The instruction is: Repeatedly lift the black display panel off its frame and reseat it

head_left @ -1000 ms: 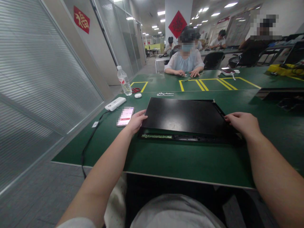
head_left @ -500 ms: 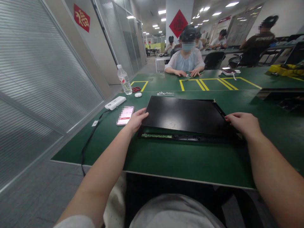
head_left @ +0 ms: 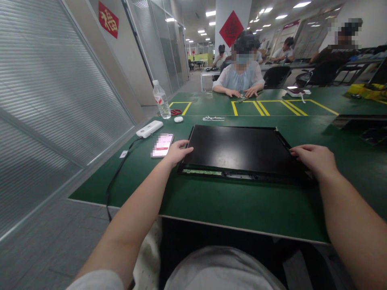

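A glossy black screen panel (head_left: 236, 147) lies almost flat over a shallow black frame (head_left: 256, 176), whose near rim sticks out below it. Along that rim, on the left, runs a narrow green circuit board (head_left: 202, 172). My left hand (head_left: 177, 153) holds the panel at its left edge, thumb on top and the other fingers at the side, partly hidden. At the opposite edge my right hand (head_left: 316, 158) has thumb and forefinger pinched on the panel's right side, its other fingers curled. A thin gap shows between the panel's near edge and the frame.
Left of the frame lie a lit phone (head_left: 162, 145), a white power bank (head_left: 150, 129) with a black cable, a white earbud case (head_left: 178, 119), red-handled scissors (head_left: 176, 112) and a water bottle (head_left: 161, 100). White strips (head_left: 213, 119) lie behind. A co-worker (head_left: 240, 76) sits opposite.
The panel has come down from a raised tilt and sits lower and flatter in the frame. Both hands moved down with it, still at its two sides. The view shifted slightly.
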{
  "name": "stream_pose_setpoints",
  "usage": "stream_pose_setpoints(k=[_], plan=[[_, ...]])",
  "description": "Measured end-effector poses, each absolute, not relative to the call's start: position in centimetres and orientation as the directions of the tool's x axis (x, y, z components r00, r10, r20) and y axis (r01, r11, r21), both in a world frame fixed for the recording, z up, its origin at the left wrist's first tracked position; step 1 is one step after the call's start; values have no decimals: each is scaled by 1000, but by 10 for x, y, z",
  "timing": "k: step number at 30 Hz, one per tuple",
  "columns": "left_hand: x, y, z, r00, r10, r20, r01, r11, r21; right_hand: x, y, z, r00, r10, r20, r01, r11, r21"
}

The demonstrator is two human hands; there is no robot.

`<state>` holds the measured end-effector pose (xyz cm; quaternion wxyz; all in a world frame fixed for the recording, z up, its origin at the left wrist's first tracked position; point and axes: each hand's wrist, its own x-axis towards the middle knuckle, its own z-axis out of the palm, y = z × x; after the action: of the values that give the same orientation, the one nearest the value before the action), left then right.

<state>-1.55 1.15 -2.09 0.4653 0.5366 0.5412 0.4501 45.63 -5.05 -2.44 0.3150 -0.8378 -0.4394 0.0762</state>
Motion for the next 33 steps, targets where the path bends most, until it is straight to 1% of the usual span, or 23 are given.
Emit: stream_pose_setpoints(k=[1, 3, 6, 8, 12, 15, 23, 28, 33], plan=[[-15, 11, -21, 18, 1000, -23, 189, 19, 982, 452, -52, -21, 636, 766, 95, 641, -455, -618], [-14, 12, -22, 36, 999, -29, 224, 20, 975, 446, -54, -15, 669, 742, 32, 571, -487, -661], [-14, 13, -24, 50, 999, -16, 263, 2, 965, 441, -57, -11, 668, 743, 23, 536, -460, -708], [-14, 14, -25, 44, 999, 5, 320, -19, 947, 441, -57, -11, 667, 745, 25, 523, -444, -728], [-13, 15, -26, 26, 999, 46, 464, -53, 884, 443, -57, -12, 675, 738, 19, 515, -453, -728], [-12, 16, -27, 3, 998, 59, 530, -51, 846, 443, -56, -13, 676, 737, 24, 520, -454, -723], [-14, 17, -31, 21, 997, 76, 621, -72, 780, 439, -57, -10, 684, 729, 28, 507, -448, -736], [-18, 20, -35, 57, 993, 103, 673, -114, 731, 440, -56, -13, 671, 741, 28, 497, -422, -758], [-22, 23, -39, 116, 986, 124, 723, -169, 670, 442, -56, -14, 671, 741, 13, 495, -435, -752]])
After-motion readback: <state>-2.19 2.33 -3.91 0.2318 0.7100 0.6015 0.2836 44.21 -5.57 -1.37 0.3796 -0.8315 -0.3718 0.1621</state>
